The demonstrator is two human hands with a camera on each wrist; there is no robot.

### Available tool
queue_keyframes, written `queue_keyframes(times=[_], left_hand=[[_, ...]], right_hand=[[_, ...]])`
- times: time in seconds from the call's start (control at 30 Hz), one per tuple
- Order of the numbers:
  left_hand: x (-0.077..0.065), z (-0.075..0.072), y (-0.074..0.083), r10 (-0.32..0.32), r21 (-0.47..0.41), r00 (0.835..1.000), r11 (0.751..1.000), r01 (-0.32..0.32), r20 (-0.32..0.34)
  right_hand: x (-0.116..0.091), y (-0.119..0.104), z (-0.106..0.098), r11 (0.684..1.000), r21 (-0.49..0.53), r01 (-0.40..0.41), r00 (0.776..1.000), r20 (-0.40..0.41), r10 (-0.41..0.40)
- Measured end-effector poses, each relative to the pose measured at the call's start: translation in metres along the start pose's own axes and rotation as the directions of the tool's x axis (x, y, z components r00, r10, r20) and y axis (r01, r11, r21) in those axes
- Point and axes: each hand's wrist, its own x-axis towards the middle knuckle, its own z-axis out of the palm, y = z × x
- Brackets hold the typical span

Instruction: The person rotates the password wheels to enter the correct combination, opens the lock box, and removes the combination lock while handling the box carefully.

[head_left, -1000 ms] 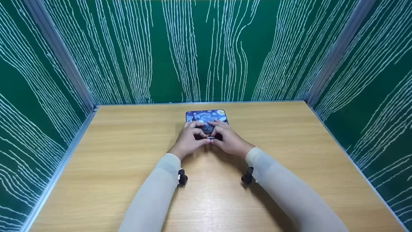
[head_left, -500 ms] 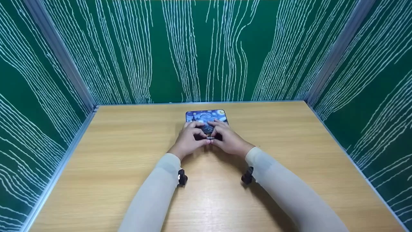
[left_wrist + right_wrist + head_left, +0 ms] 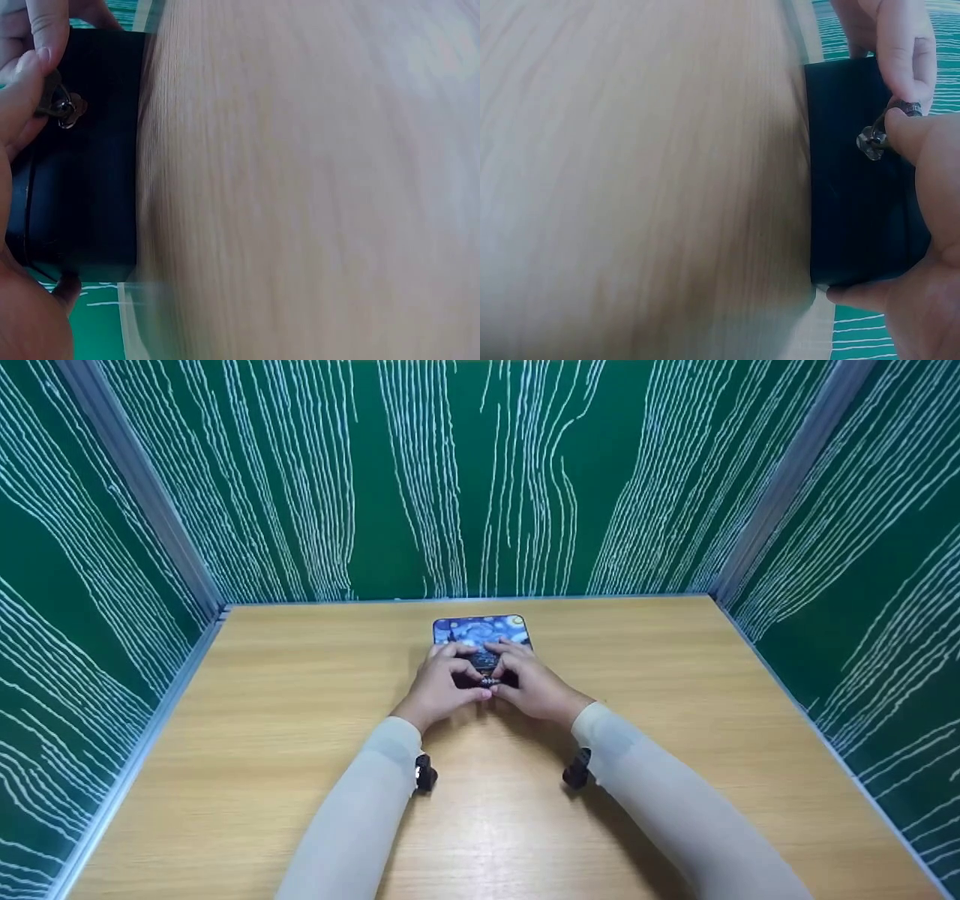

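Observation:
A box (image 3: 480, 628) with a blue swirling painted night scene on its lid stands on the table, its plain dark front (image 3: 90, 195) toward me. A small metal clasp (image 3: 872, 142) is fixed to that front. From the left, my left hand (image 3: 439, 684) reaches round the box, thumb and index finger curled at the clasp, other fingers on the lid and side. My right hand (image 3: 538, 686) mirrors it, its thumb (image 3: 906, 133) against the clasp. Both thumb tips meet there and partly cover the clasp.
The wooden table (image 3: 480, 810) extends around the box. Green panels with white wavy lines (image 3: 390, 510) rise behind and at both sides, framed by metal posts (image 3: 150, 487). Light sleeves cover both arms, with a small black camera (image 3: 425, 772) at each wrist.
My left thumb has shifted slightly to the right at the clasp, against the right thumb. The box and the right hand look unmoved.

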Motion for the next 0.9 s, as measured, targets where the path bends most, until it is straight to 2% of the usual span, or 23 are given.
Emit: queue_keyframes(times=[0.27, 0.6, 0.9], left_hand=[[0.0019, 0.0015, -0.0012, 0.039, -0.009, 0.999, 0.999, -0.039, -0.014], [0.0015, 0.0019, -0.0005, 0.047, 0.001, 0.999, 0.999, -0.047, -0.019], [0.0008, 0.0015, 0.0003, 0.034, 0.005, 0.999, 0.999, -0.034, -0.022]], right_hand=[[-0.0005, 0.0005, -0.0013, 1.0, 0.007, 0.015, 1.0, -0.004, -0.015], [-0.0016, -0.0005, -0.0026, 0.997, 0.002, 0.079, 0.997, -0.021, -0.079], [-0.001, -0.0002, -0.0024, 0.997, 0.025, 0.072, 0.997, -0.026, -0.072]])
